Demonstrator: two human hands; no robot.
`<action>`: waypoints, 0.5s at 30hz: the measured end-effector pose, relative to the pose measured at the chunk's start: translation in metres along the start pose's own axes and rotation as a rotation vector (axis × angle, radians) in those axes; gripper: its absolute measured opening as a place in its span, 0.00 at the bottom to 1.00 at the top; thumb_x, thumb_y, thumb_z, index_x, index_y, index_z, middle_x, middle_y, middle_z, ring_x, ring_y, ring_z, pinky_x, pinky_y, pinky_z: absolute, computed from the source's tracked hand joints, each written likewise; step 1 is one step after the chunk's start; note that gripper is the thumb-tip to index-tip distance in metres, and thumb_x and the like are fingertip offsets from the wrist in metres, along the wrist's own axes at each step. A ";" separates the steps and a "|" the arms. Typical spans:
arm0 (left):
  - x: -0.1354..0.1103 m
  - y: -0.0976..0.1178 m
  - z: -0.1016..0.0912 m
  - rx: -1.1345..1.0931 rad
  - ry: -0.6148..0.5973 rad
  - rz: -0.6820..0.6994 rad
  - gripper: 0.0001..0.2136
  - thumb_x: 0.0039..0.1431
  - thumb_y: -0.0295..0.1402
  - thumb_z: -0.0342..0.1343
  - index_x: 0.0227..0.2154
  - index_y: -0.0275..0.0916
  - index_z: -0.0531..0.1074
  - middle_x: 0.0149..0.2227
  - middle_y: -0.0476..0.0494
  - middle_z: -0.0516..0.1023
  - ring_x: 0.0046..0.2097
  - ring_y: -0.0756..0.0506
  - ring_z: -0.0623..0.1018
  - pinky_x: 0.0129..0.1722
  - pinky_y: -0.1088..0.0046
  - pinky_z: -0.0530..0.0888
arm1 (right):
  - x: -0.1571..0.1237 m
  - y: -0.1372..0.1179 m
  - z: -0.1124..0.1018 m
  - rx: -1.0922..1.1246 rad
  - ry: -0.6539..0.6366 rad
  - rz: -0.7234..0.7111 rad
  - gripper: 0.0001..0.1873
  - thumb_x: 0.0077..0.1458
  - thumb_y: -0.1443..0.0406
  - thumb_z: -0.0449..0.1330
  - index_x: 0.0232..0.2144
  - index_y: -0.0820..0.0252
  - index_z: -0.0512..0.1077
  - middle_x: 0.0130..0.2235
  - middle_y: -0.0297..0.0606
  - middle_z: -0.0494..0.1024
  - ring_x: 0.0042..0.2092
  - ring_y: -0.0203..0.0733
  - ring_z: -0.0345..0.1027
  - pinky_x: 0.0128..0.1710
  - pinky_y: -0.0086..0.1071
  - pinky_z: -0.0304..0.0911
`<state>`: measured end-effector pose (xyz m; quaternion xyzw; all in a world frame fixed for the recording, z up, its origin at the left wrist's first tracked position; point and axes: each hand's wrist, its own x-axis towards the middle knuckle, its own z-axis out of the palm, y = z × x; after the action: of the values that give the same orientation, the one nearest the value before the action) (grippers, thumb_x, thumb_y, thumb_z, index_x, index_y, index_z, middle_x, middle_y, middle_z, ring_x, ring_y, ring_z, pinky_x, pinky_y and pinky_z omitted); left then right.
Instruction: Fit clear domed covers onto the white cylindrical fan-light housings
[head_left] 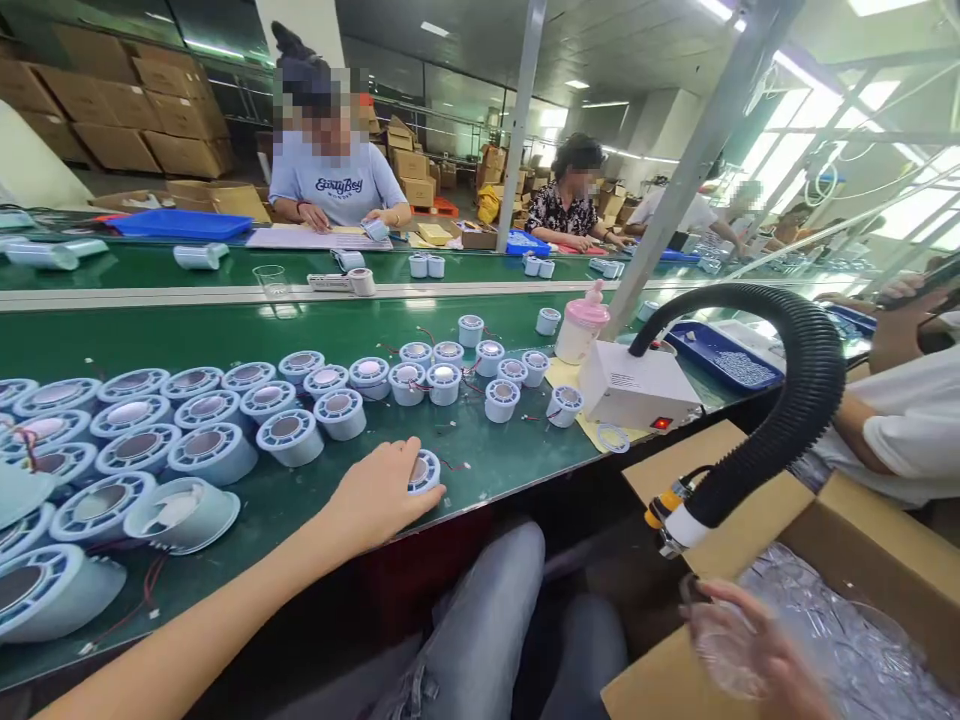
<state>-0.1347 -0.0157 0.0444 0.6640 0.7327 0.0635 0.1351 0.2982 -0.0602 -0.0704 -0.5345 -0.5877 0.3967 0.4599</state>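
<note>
My left hand [386, 490] is closed round a light-blue round housing [424, 472] near the bench's front edge; a thin wire with a small white plug trails from it. At the lower right, my right hand [772, 650], smeared by motion, grips a clear plastic cup [724, 645]. The cup is just below the metal-tipped nozzle [679, 530] of a black corrugated hose [817, 390]. Beneath and beside that hand, an open cardboard box [892, 520] holds many clear plastic cups [840, 620]. Rows of similar blue housings [289, 437] stand left of my left hand.
The hose rises from a white machine box [637, 385] with a lit red switch. Beside it stand a pink-lidded bottle [581, 325] and a clear ring [613, 438]. A blue tray [727, 355] lies behind. Co-workers sit across the green bench [480, 450] and at right.
</note>
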 end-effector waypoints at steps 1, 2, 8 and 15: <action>-0.001 0.003 0.002 -0.159 -0.059 0.044 0.15 0.55 0.44 0.49 0.37 0.38 0.66 0.38 0.37 0.75 0.40 0.37 0.75 0.37 0.64 0.71 | -0.002 -0.014 0.022 -0.064 -0.096 -0.116 0.24 0.62 0.48 0.47 0.51 0.48 0.72 0.51 0.49 0.74 0.47 0.59 0.75 0.42 0.48 0.75; -0.002 0.006 0.005 -0.355 -0.154 0.082 0.14 0.54 0.43 0.48 0.38 0.39 0.65 0.37 0.41 0.74 0.37 0.40 0.74 0.34 0.67 0.71 | -0.003 -0.029 0.043 -0.153 -0.183 -0.241 0.22 0.63 0.50 0.49 0.54 0.48 0.70 0.54 0.48 0.72 0.48 0.56 0.75 0.42 0.44 0.75; -0.013 0.038 0.041 -1.042 -0.754 0.217 0.14 0.49 0.43 0.50 0.32 0.36 0.68 0.31 0.47 0.70 0.29 0.50 0.67 0.23 0.78 0.64 | -0.003 -0.090 0.122 -0.672 -0.252 -0.706 0.25 0.60 0.63 0.57 0.59 0.50 0.66 0.53 0.51 0.68 0.49 0.56 0.71 0.41 0.47 0.75; -0.022 0.048 0.048 -0.966 -0.980 0.174 0.22 0.52 0.52 0.55 0.32 0.35 0.75 0.30 0.46 0.73 0.23 0.53 0.63 0.14 0.81 0.54 | 0.003 -0.100 0.130 -0.773 -0.275 -0.640 0.15 0.58 0.66 0.58 0.48 0.59 0.75 0.57 0.54 0.66 0.48 0.56 0.68 0.40 0.48 0.73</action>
<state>-0.0737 -0.0363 0.0138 0.5380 0.4209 0.0860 0.7253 0.1468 -0.0649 -0.0079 -0.4018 -0.8804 0.0568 0.2456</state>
